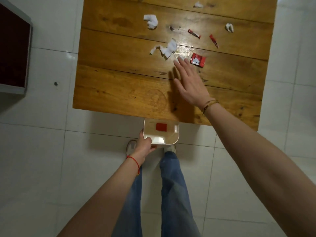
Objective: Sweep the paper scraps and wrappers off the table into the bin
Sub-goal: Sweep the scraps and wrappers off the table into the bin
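A wooden table (119,86) carries several white paper scraps, among them a torn strip (168,48) and a crumpled wad (151,21). Red wrappers lie to the right: a square one (198,60) and two thin ones (194,33) (213,41). My right hand (188,82) hovers flat over the table with fingers spread, its fingertips just short of the square wrapper. My left hand (144,145) grips the near left rim of a white bin (176,135), held below the table's front edge. A red wrapper (161,127) lies inside the bin.
White tiled floor (51,151) surrounds the table. A dark red cabinet with a grey frame (13,48) stands at the left. My legs in blue jeans (172,194) and my shoes are below the bin.
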`<state>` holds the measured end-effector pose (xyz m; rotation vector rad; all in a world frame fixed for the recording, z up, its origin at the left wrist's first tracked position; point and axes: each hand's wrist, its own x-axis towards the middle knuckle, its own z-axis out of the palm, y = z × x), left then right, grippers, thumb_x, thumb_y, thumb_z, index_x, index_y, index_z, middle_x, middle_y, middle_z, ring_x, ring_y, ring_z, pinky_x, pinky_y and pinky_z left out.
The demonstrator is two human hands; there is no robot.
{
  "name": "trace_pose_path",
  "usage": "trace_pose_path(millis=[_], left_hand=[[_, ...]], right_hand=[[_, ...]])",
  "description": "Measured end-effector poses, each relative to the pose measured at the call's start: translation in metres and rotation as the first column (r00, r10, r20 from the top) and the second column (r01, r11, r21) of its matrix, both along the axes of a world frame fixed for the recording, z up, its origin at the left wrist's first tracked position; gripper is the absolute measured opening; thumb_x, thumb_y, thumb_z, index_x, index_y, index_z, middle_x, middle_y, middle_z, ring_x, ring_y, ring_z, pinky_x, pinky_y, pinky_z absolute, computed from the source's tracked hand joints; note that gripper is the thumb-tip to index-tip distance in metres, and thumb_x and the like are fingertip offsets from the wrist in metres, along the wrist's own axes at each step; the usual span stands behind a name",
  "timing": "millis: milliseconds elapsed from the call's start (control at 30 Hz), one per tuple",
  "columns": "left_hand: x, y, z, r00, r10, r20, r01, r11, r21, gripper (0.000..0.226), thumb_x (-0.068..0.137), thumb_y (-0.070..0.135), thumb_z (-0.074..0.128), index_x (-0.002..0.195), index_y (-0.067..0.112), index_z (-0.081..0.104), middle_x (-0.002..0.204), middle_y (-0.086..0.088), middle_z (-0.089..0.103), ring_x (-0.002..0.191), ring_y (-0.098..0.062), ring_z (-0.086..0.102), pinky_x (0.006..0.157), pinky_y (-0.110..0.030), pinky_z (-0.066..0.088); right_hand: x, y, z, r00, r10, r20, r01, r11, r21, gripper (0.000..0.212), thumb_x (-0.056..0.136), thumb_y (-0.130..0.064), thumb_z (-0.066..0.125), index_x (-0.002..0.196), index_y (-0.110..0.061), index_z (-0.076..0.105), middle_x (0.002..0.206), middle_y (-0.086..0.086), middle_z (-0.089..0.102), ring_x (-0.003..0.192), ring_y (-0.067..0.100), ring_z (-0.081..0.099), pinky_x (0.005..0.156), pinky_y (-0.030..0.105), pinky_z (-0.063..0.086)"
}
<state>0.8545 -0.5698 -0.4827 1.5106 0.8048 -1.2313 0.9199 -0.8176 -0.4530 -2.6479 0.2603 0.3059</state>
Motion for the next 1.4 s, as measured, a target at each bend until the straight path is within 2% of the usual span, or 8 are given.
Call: trace_pose_path(millis=[100,333,500,800,967,1100,1267,1400], left_hand=[[-0.005,-0.005,-0.004,0.998,0.061,0.010,-0.061,0.998,0.000,0.060,0.094,-0.006,0.035,0.148,0.021,0.033,0.136,-0.011,0.052,0.126,-0.032,0.052,0.082,-0.036,0.055],[-0.006,-0.016,-0.010,0.998,0.064,0.009,-0.064,0.997,0.043,0.062,0.093,-0.004,0.037,0.148,0.023,0.032,0.137,-0.013,0.054,0.124,-0.034,0.055,0.098,-0.049,0.051],[-0.006,-0.018,-0.007,0.998,0.066,0.020,-0.067,0.997,0.031,0.063,0.092,-0.007,0.036,0.147,0.023,0.033,0.128,-0.010,0.056,0.118,-0.033,0.058,0.082,-0.038,0.055],[-0.004,-0.016,-0.008,0.998,-0.025,0.053,0.024,0.999,0.026,0.066,0.092,-0.006,0.034,0.150,0.025,0.030,0.129,-0.007,0.051,0.118,-0.031,0.055,0.087,-0.037,0.054],[-0.004,-0.018,-0.003,0.998,-0.032,0.062,0.031,0.999,0.005,0.045,0.098,0.008,0.041,0.138,0.030,0.040,0.134,-0.012,0.057,0.121,-0.034,0.058,0.092,-0.043,0.053],[-0.004,-0.017,-0.003,0.998,-0.043,0.044,0.043,0.999,0.007,0.039,0.100,0.011,0.038,0.135,0.028,0.043,0.133,-0.012,0.059,0.118,-0.032,0.060,0.090,-0.042,0.054],[-0.003,-0.015,-0.005,0.998,-0.054,0.026,0.054,0.999,-0.002,0.042,0.100,0.014,0.041,0.141,0.023,0.041,0.134,-0.012,0.059,0.117,-0.031,0.061,0.083,-0.038,0.054],[-0.005,-0.013,-0.006,0.996,-0.086,0.021,0.086,0.996,0.009,0.049,0.100,0.009,0.039,0.146,0.023,0.032,0.139,-0.012,0.053,0.123,-0.034,0.057,0.085,-0.035,0.054]], right_hand=[[0.027,-0.016,-0.006,0.999,0.051,-0.007,-0.051,0.999,0.000,0.059,0.104,-0.040,0.029,0.157,-0.018,0.012,0.166,0.003,0.007,0.153,0.022,0.000,0.125,0.042,0.004],[0.073,-0.024,-0.019,0.982,0.181,-0.059,-0.181,0.983,-0.002,0.057,0.105,-0.037,0.026,0.157,-0.020,0.011,0.166,0.004,0.005,0.153,0.025,0.001,0.123,0.039,-0.001],[0.068,-0.020,-0.025,0.960,0.264,-0.092,-0.271,0.960,-0.070,0.060,0.104,-0.042,0.023,0.157,-0.017,0.011,0.165,0.005,0.010,0.153,0.024,0.005,0.124,0.043,-0.002],[-0.022,0.018,-0.018,0.887,0.449,-0.106,-0.453,0.892,-0.009,0.058,0.105,-0.040,0.021,0.157,-0.016,0.014,0.165,0.005,0.012,0.153,0.020,0.005,0.125,0.044,0.002],[-0.084,0.048,-0.018,0.847,0.519,-0.110,-0.515,0.855,0.065,0.057,0.105,-0.038,0.024,0.156,-0.013,0.015,0.164,0.006,0.013,0.153,0.019,0.005,0.125,0.041,0.000],[-0.122,0.068,-0.017,0.817,0.568,-0.102,-0.559,0.823,0.101,0.055,0.105,-0.035,0.027,0.153,-0.008,0.028,0.163,0.009,0.021,0.152,0.020,0.010,0.125,0.037,-0.001],[-0.135,0.071,-0.012,0.855,0.516,-0.048,-0.508,0.853,0.120,0.051,0.104,-0.031,0.032,0.151,-0.011,0.033,0.160,0.008,0.027,0.148,0.023,0.024,0.123,0.040,0.016],[-0.097,0.046,-0.007,0.960,0.278,-0.023,-0.277,0.960,0.039,0.055,0.104,-0.035,0.028,0.155,-0.016,0.020,0.163,0.007,0.018,0.151,0.022,0.012,0.124,0.039,0.007]])
